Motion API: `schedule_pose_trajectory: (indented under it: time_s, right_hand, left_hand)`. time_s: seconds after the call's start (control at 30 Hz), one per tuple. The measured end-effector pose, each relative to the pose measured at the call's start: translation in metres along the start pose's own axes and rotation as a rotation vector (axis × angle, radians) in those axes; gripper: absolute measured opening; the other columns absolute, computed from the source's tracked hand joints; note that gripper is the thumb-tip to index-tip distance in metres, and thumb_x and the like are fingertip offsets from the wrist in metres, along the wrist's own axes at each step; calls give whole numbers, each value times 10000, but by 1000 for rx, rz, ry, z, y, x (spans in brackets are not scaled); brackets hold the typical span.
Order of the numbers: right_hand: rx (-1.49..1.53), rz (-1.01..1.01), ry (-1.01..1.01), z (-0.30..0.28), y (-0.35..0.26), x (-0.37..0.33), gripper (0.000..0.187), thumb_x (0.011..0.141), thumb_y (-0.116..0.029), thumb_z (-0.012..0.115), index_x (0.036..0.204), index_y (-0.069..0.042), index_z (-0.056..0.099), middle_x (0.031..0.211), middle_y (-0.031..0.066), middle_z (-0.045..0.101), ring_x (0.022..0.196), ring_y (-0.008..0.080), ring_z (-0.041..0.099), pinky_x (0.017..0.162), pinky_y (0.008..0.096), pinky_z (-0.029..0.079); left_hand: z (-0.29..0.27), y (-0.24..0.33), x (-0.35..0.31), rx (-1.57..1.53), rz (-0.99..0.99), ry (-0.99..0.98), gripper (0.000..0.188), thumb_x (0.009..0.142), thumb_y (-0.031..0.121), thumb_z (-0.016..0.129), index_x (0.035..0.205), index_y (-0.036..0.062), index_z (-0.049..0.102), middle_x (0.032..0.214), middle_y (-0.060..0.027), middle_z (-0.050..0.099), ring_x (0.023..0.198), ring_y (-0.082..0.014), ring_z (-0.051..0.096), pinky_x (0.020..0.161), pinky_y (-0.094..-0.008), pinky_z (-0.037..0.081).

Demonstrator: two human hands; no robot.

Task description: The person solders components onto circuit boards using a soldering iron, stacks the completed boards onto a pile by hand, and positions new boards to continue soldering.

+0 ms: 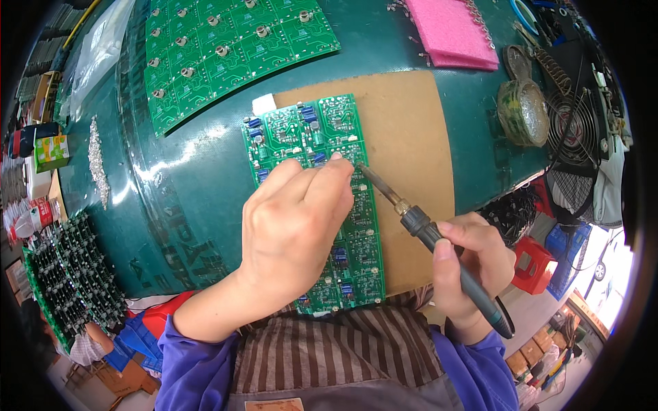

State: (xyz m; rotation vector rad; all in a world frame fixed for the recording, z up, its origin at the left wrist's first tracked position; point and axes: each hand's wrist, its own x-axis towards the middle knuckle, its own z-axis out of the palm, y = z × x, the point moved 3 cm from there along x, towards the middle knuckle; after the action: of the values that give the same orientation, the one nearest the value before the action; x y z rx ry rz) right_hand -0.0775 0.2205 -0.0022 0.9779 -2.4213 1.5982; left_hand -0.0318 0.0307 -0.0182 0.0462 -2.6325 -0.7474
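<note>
Right hand [473,264] closed around iron [439,243], tip angled onto board [312,137] on the cardboard [404,137]. Left hand [295,226] pinched over board beside tip, likely feeding solder, not visible.

The desk [205,171] has a dark green top that reflects light. A brown cardboard sheet [411,137] lies on it near the middle, with a long green circuit board panel [301,130] laid over its left edge. Farther back on the desk lies a larger green panel of boards [226,48] with round metal parts. A pink foam pad [452,31] rests at the back right, a worn round tin [524,103] just right of the cardboard. A strip of small silvery bits [96,161] lies at the left, beside a clear plastic bag [99,48].
</note>
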Motion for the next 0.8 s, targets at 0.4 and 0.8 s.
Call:
schedule_pose_trajectory:
  time_s: [0.4,0.8]
  right_hand:
    - [44,60,66,-16,-2,-11,157,750,22,661,892,68,614,716,142,657,577,209,613,517,292,475]
    - [28,79,-6,-19,-10,-37,167,726,-14,691,866,39,617,652,125,627,499,206,574,453,282,443]
  left_hand:
    - [-5,9,1,41,26,-76,123,791,2,659,900,40,616,702,-71,602,596,-246,512,540,-360,445]
    - [-3,29,-31,17,-12,-180,175,801,-24,643,967,-13,588,578,-52,479,542,-174,493,470,-318,431]
